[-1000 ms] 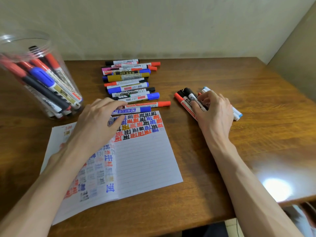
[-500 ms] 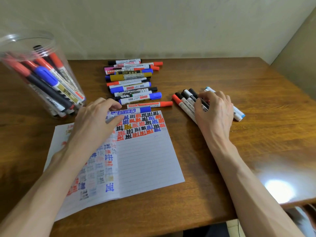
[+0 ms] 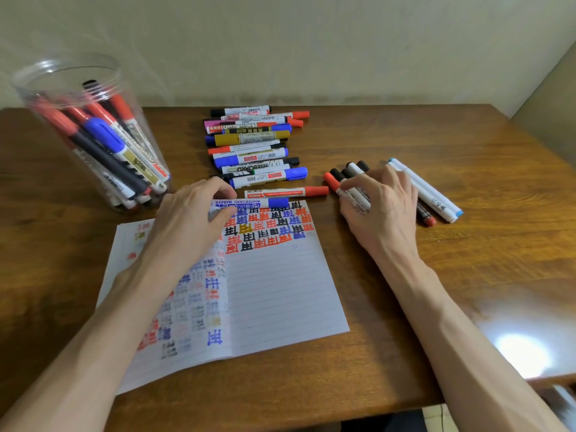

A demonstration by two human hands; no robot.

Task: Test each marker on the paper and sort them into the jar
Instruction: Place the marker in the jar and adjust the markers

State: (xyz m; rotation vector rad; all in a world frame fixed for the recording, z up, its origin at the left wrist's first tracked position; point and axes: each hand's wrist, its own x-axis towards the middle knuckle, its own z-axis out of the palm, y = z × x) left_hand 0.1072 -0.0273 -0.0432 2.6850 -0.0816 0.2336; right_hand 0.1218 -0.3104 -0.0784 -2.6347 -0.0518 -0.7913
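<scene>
Nearest you, both bare forearms run in from the bottom edge over the wooden table [image 3: 467, 260].

Paper [image 3: 280, 291]: an open lined sheet lying flat between your arms. The near part of the right page is blank. Its far rows carry test marks in red, blue, black and one yellow. The left page has fainter marks.

Left hand [image 3: 190, 222]: it rests on the far left of the paper, with thumb and forefinger curled and pinching the barrel of the blue-capped marker [image 3: 265, 203]. That marker lies along the paper's far edge, cap on and pointing right.

Right hand [image 3: 377, 207]: it is right of the paper, fingers bent over the small cluster of markers [image 3: 339, 179] and thumb against its near side, so it grasps them. You cannot tell whether they are off the table. Just right of this hand lie two white markers with light-blue ends [image 3: 427, 191].

The single red-capped marker [image 3: 286, 192] lies on the table just beyond the blue-capped one.

Farther back, the row of untested markers [image 3: 252, 141] lies side by side and reaches toward the wall.

Jar [image 3: 93, 135]: clear, at far left, well apart from the right hand. It holds red, blue and black markers standing at a slant.
</scene>
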